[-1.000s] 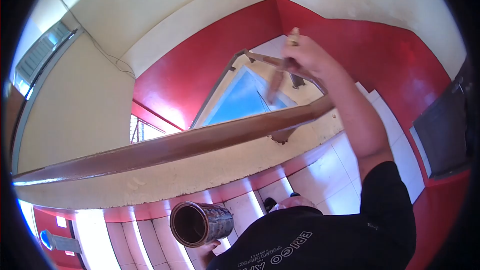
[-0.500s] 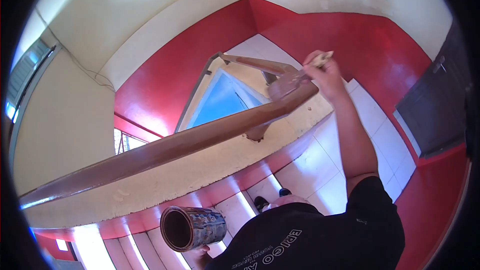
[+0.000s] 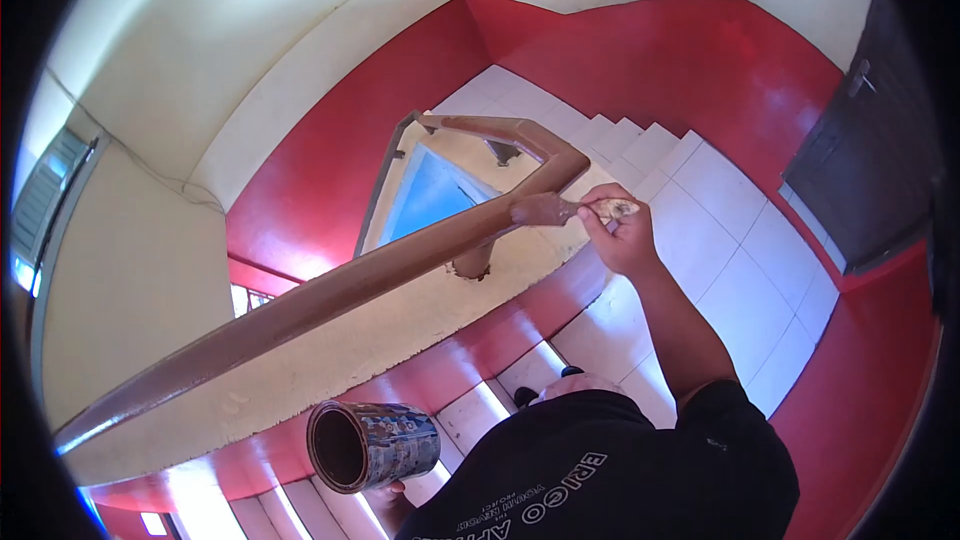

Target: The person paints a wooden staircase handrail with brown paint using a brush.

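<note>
My right hand point(image 3: 628, 237) is closed round the pale handle of a paintbrush point(image 3: 541, 210). The brown-coated bristles lie against the side of a brown handrail point(image 3: 370, 275), just before its bend at the far end. Low in the view, a paint can point(image 3: 398, 445) with a smeared, multicoloured outside tilts its mouth to the left. Under the can, my left hand point(image 3: 393, 496) grips it, with most of the fingers hidden behind it. The inside of the can looks dark, and its paint level cannot be seen.
Below the rail runs a cream stairwell wall point(image 3: 300, 370) with a support bracket point(image 3: 472, 262). Tiled steps point(image 3: 480, 420) descend at the bottom left, and more steps point(image 3: 640, 145) stand beyond the landing. A dark door point(image 3: 860, 160) is at the right, beside red-and-cream walls.
My right hand has come down and nearer, bringing the brush from the rail's bend onto its near side. The can stays in my left hand, and the view has shifted slightly.
</note>
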Motion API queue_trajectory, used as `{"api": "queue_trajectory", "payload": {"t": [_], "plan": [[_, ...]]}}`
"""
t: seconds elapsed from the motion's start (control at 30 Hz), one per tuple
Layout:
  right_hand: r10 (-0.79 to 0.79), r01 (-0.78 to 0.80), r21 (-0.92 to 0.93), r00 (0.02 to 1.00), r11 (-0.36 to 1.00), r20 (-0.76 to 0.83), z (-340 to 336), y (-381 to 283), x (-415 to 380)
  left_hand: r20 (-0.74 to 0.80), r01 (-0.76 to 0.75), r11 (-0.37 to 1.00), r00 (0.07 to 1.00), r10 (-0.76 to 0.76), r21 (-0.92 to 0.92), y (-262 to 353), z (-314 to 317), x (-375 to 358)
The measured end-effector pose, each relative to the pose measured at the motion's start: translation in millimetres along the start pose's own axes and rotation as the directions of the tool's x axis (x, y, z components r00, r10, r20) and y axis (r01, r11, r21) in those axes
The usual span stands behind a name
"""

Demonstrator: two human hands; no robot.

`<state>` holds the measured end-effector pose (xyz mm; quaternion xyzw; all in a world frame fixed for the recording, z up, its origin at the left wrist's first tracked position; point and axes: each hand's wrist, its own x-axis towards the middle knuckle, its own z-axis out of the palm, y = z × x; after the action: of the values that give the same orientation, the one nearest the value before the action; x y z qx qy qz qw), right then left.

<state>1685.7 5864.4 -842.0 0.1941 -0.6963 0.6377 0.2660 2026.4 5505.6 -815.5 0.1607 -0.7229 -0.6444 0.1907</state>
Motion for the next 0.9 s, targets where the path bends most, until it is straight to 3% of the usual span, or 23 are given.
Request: {"api": "queue_trajectory", "payload": {"t": [0.03, 0.1, 0.13, 0.23, 0.3, 0.37, 0.43, 0.53, 0.57, 0.63, 0.7, 0.77, 0.83, 0.9], "plan": [[0.061, -0.061, -0.042, 0.998, 0.997, -0.009, -7, 11, -1, 0.008, -0.001, 1.000, 1.000, 0.001, 0.003, 1, 1, 1], [-0.066, 0.039, -0.189, 0.988, 0.981, -0.140, -41, 43, 5, 0.015, -0.004, 1.000, 1.000, 0.004, 0.007, 3, 3, 3], [-0.027, -0.003, -0.124, 0.971, 0.992, -0.238, -54, 41, 9, 0.016, -0.006, 1.000, 1.000, 0.006, 0.005, 3, 5, 3], [-0.086, -0.022, -0.335, 0.949, 0.942, -0.302, -71, 16, 13, 0.021, -0.003, 1.000, 1.000, 0.003, 0.003, 4, 10, 5], [-0.231, 0.159, -0.390, 0.963, 0.907, -0.143, -52, 33, -2, 0.027, 0.000, 1.000, 1.000, 0.000, 0.005, 5, 16, 6], [-0.340, 0.359, -0.285, 0.933, 0.889, 0.117, -24, 16, -25, 0.030, 0.002, 1.000, 1.000, -0.003, 0.007, 5, 20, 5], [-0.403, 0.457, -0.218, 0.880, 0.862, 0.251, -5, 0, -47, 0.032, -0.003, 1.000, 0.999, 0.003, 0.009, 5, 23, 6], [-0.263, 0.266, 0.006, 0.950, 0.964, 0.171, -9, 5, -50, 0.032, -0.003, 1.000, 0.999, 0.003, 0.007, 5, 25, 5], [-0.277, 0.277, -0.127, 0.961, 0.952, 0.015, -18, 23, -43, 0.034, -0.002, 1.000, 0.999, 0.002, 0.007, 5, 26, 4], [0.001, -0.054, -0.222, 0.972, 0.973, -0.234, -48, 52, -12, 0.031, -0.001, 1.000, 1.000, 0.001, 0.008, 6, 26, 2], [-0.100, -0.025, -0.343, 0.935, 0.939, -0.341, -81, 55, 18, 0.028, -0.005, 1.000, 1.000, 0.005, 0.005, 7, 26, 2], [-0.128, -0.027, -0.427, 0.935, 0.904, -0.330, -90, 54, 21, 0.022, -0.010, 1.000, 1.000, 0.010, -0.002, 7, 29, 4], [-0.192, 0.126, -0.389, 0.972, 0.912, -0.135, -68, 49, 4, 0.016, -0.011, 1.000, 1.000, 0.011, -0.005, 7, 30, 3], [-0.332, 0.358, -0.247, 0.933, 0.900, 0.142, -42, 32, -24, 0.013, -0.008, 1.000, 1.000, 0.008, -0.003, 6, 33, 3]]}}
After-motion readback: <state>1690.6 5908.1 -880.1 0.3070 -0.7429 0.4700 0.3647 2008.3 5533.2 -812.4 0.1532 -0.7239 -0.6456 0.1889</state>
